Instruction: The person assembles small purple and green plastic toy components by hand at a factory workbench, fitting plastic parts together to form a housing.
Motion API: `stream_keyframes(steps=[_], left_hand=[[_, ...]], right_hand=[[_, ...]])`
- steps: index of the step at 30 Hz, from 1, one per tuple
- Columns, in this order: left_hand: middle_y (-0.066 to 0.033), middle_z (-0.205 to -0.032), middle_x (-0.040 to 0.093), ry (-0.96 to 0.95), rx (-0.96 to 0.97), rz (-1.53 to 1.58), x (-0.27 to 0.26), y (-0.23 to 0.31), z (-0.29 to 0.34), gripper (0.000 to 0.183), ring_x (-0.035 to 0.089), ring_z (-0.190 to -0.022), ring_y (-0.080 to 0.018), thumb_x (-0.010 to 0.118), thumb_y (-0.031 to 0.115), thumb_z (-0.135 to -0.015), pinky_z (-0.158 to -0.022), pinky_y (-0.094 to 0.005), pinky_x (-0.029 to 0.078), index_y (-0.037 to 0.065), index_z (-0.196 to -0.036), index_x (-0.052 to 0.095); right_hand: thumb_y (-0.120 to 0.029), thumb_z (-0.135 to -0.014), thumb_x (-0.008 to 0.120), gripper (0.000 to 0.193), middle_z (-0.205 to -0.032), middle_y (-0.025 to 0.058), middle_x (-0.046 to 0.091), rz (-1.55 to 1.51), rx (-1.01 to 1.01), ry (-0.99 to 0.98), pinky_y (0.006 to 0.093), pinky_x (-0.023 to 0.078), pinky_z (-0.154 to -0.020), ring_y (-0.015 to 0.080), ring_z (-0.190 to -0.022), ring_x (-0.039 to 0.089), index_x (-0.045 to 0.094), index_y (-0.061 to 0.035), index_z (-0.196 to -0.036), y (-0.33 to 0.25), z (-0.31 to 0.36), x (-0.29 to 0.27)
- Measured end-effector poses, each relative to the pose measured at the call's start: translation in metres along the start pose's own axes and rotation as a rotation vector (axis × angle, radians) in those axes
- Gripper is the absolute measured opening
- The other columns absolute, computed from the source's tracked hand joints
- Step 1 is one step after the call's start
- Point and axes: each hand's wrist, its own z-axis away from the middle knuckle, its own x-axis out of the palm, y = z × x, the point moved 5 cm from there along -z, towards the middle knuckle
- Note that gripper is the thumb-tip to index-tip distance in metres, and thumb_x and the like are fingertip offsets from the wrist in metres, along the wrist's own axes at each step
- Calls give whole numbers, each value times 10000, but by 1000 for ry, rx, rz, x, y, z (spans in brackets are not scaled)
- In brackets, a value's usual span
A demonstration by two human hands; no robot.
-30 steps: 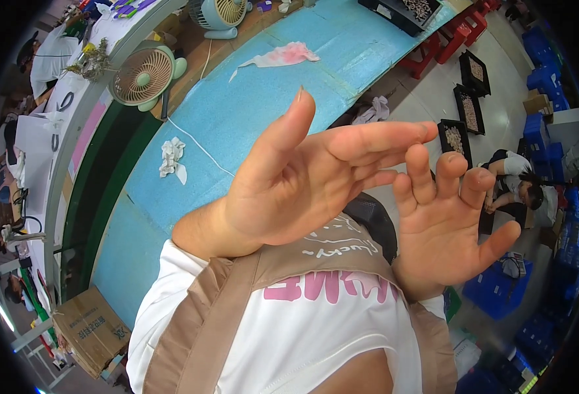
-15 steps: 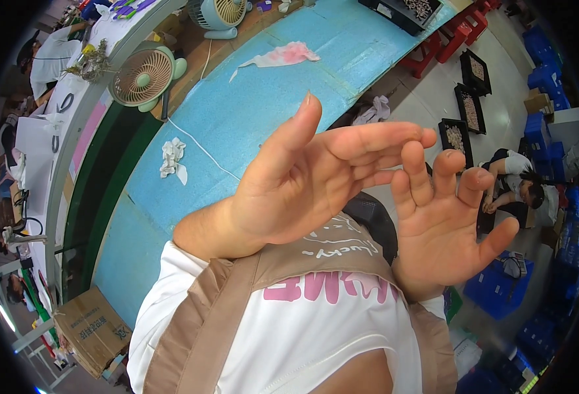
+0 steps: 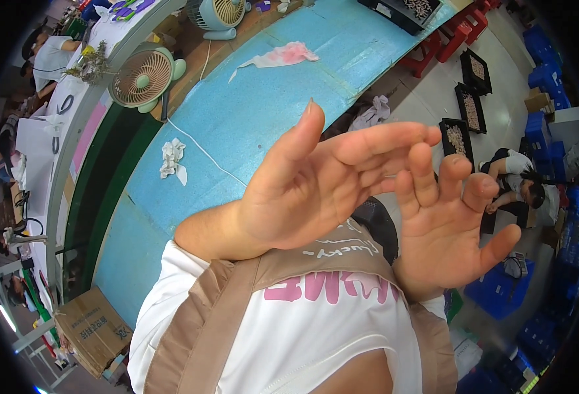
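My left hand [image 3: 309, 177] is raised in front of my chest, palm up toward the camera, thumb apart and fingers stretched to the right. Nothing lies in its palm. Beside it my right hand [image 3: 440, 226] also shows an empty palm, its fingers a little bent and spread, thumb pointing right. The fingertips of the two hands overlap in view; whether they touch I cannot tell. Below them is my brown apron [image 3: 329, 259] over a white shirt. Behind the left hand runs a blue-topped table [image 3: 237, 131], with a crumpled white tissue [image 3: 172, 159] nearest to it.
On the table lie a pink-stained tissue [image 3: 283, 55] and a white cable [image 3: 204, 151]. Two fans, one a green fan [image 3: 143, 79], stand along its left edge. Black trays [image 3: 470, 108] of small pieces lie on the floor, near red stools [image 3: 457, 39]. A person [image 3: 519, 177] sits at right.
Both hands have shifted slightly to the right, and my left hand's fingertips have moved further over the right hand's. A person at the far left has changed posture.
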Motion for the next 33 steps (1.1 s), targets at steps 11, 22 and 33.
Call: stream_keyframes(steps=[11, 22, 33], left_hand=[[-191, -1413, 182, 12, 29, -52, -3, -1, -2, 794, 219, -1298, -312, 35, 586, -863, -1067, -409, 132, -18, -1356, 187], [-163, -1403, 235, 28, -148, -161, -9, -17, 2, 787, 243, -1294, -249, 62, 588, -867, -1059, -379, 144, -10, -1329, 285], [-227, -1405, 162, -112, 79, -549, 0, -1, 5, 922, 169, -1302, -298, 49, 685, -806, -1034, -423, 133, -45, -1315, 293]], right_hand=[[-420, -863, 469, 439, -1368, 163, 255, -33, 8, 23, 513, 10, -1058, 426, -1309, 24, 436, -82, -1140, 2, 0, -2], [-365, -864, 491, 409, -1268, 162, 364, 147, -87, 32, 480, 170, -1034, 389, -1272, 207, 457, -51, -1123, -9, -5, 4], [88, -658, 645, 280, -813, 96, 549, 1483, -395, 135, 245, 429, -651, 171, -729, 534, 520, 0, -892, -10, -13, 8]])
